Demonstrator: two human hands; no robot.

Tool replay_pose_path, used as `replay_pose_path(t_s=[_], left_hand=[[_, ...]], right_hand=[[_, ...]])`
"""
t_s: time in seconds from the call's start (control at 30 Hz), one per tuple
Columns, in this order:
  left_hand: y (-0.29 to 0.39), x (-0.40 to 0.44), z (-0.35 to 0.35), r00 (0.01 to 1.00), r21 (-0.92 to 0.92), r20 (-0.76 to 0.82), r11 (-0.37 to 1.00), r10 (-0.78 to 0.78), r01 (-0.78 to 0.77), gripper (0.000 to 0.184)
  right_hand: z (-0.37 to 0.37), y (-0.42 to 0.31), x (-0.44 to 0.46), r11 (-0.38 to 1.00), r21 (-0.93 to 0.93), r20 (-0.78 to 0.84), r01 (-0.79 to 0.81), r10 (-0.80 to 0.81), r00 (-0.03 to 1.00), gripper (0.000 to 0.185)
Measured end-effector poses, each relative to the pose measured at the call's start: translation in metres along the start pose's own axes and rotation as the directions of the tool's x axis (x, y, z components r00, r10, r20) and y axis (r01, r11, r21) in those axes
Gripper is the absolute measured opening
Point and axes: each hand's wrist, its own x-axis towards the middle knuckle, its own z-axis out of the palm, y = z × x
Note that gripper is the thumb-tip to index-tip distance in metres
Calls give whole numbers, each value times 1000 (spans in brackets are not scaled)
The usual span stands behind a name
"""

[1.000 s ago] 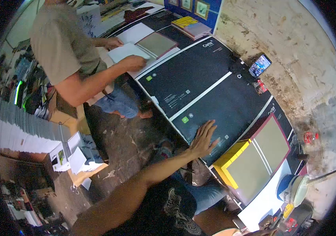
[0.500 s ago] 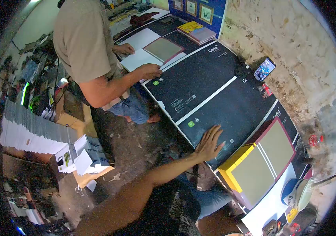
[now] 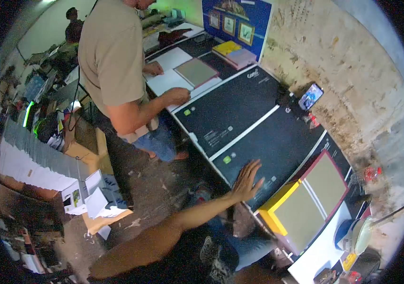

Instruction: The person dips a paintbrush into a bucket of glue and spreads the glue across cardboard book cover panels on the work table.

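Note:
My left hand [image 3: 248, 182] lies flat with fingers extended on a black board [image 3: 274, 144] that covers the table. It holds nothing. Just to its right sit a maroon-edged cover with grey panels [image 3: 324, 182] and a stack with a bright yellow side [image 3: 280, 202]; my hand is apart from both. A white sheet [image 3: 313, 260] pokes out beneath the cover. Beside it stands a round tub [image 3: 347, 235] with a stick-like handle [image 3: 391, 214] leaning out of it. My right hand is out of view.
Across the table a co-worker [image 3: 116, 61] handles white sheets and a grey-panelled cover [image 3: 197, 73]. A phone [image 3: 311, 97] leans near the wall, with yellow-topped books [image 3: 232, 53] at the far end. A stack of sheets [image 3: 36, 163] and a carton [image 3: 86, 137] stand left.
The view has shifted slightly, showing more of the far end and another person in the back. My left hand stays flat on the black board.

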Motion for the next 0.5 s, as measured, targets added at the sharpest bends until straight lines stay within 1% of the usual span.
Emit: replay_pose_path(t_s=[0.03,0.07,0.13,0.17,0.23,0.27,0.33,0.37,0.47,0.5], left_hand=[[-6,-1,5,998,-119,-37,992,-56,51,54],[-10,0,8,993,-252,-18,961,-119,111,54],[-8,13,15,978,-508,33,839,-207,195,55],[-2,17,22,953,-634,252,716,-167,293,65],[23,20,41,908,-745,417,555,-46,370,73],[34,22,52,874,-777,486,470,26,418,77],[41,31,79,763,-734,646,306,39,606,82],[43,30,88,692,-685,720,217,54,695,85],[58,25,82,721,-723,688,162,82,671,88],[81,29,44,698,-706,707,154,112,691,86]], right_hand=[[3,1,-3,1000,26,17,-14,14,1000,37],[7,-1,-8,999,47,23,-29,27,999,36],[9,0,-16,996,74,29,-56,54,998,35],[9,0,-19,994,84,31,-69,67,997,34],[9,0,-22,991,103,43,-87,83,996,33],[10,0,-25,989,113,50,-97,92,994,32],[10,-2,-28,985,126,56,-118,112,992,31],[10,-3,-29,983,134,59,-124,117,991,30],[11,-5,-30,978,152,79,-141,130,988,29],[11,-4,-31,977,154,86,-151,139,987,29]])
